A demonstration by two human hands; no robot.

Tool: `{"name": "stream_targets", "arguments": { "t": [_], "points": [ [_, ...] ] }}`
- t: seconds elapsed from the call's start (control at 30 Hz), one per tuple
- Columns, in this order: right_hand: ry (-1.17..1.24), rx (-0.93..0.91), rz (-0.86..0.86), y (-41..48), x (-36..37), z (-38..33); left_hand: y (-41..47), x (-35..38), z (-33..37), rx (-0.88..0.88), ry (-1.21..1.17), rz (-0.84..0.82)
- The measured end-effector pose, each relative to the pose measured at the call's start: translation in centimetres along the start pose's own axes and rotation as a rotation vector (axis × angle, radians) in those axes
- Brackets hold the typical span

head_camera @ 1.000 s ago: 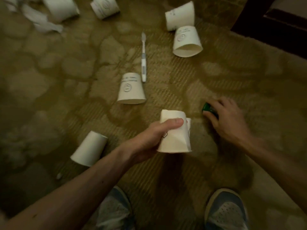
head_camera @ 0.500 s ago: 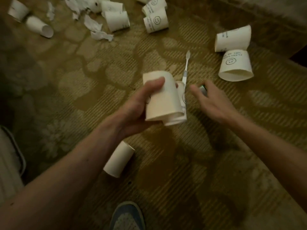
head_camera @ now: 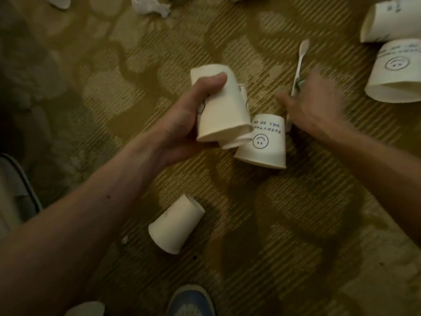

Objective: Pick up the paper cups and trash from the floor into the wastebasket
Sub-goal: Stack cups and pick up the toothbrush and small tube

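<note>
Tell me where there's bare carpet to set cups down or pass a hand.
Bare carpet lies below the crumpled paper, left of the left hand gripping stacked cups, and between the lying cup and right forearm. Crowded: smiley cup, toothbrush, right hand.

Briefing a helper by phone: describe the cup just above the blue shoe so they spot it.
From the blue shoe at the bottom edge, look up to a white paper cup. Unlike the inverted smiley cup, it lies on its side.

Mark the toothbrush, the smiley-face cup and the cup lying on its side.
Toothbrush (head_camera: pixel 300 62): head view, on its neck.
Smiley-face cup (head_camera: pixel 273 153): head view, side wall below the face.
Cup lying on its side (head_camera: pixel 175 224): head view, side wall.
</note>
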State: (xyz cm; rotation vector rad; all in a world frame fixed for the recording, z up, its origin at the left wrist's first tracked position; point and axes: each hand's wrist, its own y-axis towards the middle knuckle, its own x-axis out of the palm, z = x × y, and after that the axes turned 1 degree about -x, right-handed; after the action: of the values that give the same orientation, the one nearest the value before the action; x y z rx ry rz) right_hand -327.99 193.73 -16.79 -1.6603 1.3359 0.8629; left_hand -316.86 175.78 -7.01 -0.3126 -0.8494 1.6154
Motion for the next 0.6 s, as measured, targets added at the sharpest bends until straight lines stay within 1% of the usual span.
{"name": "stream_targets", "arguments": {
  "t": [0.07, 0.13, 0.2, 0.23, 0.33, 0.4, 0.5, 0.6],
  "points": [
    [0.012, -0.004, -0.029, -0.4, -0.7, -0.1, 0.0, -0.3, 0.5, -0.021, 0.01, -0.001],
    [0.111, -0.024, -0.023, -1.2, -2.6, 0.0, -0.4, -0.1, 1.0, -0.064, 0.018, -0.007],
    [0.199, -0.091, 0.013, -2.8, -5.7, -0.8, -1.8, 0.7, 2.0, -0.122, -0.018, -0.02],
    [0.24, -0.129, -0.006, -3.8, -7.4, -1.7, -3.1, 1.2, 2.7, -0.144, -0.051, -0.018],
    [0.384, -0.168, -0.196, -7.2, -13.1, -5.1, -7.7, 3.3, 5.7, -0.196, -0.119, -0.018],
    [0.437, -0.197, -0.298, -9.8, -17.2, -7.7, -11.8, 4.6, 8.4, -0.221, -0.132, -0.019],
    [0.498, -0.217, -0.357, -13.5, -24.9, -12.3, -19.2, 6.2, 14.1, -0.208, -0.139, 0.005],
    [0.611, -0.202, -0.45, -16.1, -34.3, -17.9, -27.6, 7.8, 21.1, -0.171, -0.17, 0.034]
  ]
}}
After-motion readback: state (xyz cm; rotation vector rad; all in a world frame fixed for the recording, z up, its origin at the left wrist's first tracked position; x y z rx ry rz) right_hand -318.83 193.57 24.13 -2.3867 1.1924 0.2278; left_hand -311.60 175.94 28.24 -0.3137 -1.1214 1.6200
